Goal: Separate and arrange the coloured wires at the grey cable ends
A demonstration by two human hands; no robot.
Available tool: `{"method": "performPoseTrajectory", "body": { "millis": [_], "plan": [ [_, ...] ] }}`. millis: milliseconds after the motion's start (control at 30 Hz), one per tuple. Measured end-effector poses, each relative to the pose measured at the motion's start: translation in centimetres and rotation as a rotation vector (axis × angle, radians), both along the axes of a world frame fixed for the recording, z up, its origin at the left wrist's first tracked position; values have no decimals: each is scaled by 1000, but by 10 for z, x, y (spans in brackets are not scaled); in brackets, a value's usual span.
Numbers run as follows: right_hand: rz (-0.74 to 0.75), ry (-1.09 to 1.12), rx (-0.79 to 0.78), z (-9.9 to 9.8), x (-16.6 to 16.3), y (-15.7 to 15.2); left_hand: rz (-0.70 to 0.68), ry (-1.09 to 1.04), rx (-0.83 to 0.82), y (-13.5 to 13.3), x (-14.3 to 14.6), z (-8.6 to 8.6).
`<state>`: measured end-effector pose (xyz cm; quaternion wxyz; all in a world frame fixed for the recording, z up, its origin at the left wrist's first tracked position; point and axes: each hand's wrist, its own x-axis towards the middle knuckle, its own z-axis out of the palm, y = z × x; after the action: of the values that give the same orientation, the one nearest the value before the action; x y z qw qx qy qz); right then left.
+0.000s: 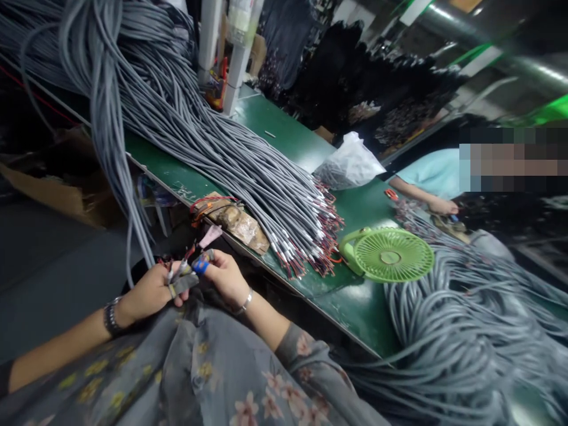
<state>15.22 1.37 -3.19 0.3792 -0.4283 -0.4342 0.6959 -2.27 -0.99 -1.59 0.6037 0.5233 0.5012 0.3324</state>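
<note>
My left hand is closed around the end of several grey cables, which hang down from the heap on the bench. Thin red and black wires stick out between my two hands. Close beside it, my right hand pinches at these wires with thumb and forefinger; the exact grip is partly hidden. Blue and greyish wraps cover some of my fingertips. A small pale pink piece shows just above my right fingers, and I cannot tell what it is.
A long bundle of grey cables lies across the green bench, stripped ends outward. Beside it are a taped brown packet, a green fan and a white plastic bag. More coiled cables lie right, near a co-worker's hand.
</note>
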Motion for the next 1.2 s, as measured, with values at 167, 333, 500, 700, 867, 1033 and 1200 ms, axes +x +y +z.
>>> {"method": "performPoseTrajectory", "body": {
  "millis": [167, 333, 500, 700, 867, 1033, 1200],
  "plan": [
    [15, 51, -140, -4, -9, 2, -38, 40, -42, 8, -6, 3],
    [-51, 50, -133, -4, -11, 5, 35, 18, -52, 11, -5, 0],
    [-88, 59, -10, -11, -9, 6, 168, 8, -62, 10, -1, -9],
    [-20, -26, 64, -16, -9, 6, 49, 48, -220, 14, 1, -3],
    [-30, 3, 50, -14, -11, 8, 160, 0, -231, 11, 1, -4],
    [-16, 36, 10, -16, -11, 7, 456, -181, -230, 9, 4, -1],
    [37, -45, 60, -16, -6, 5, 466, -169, -237, 8, 4, 4]
  ]
}}
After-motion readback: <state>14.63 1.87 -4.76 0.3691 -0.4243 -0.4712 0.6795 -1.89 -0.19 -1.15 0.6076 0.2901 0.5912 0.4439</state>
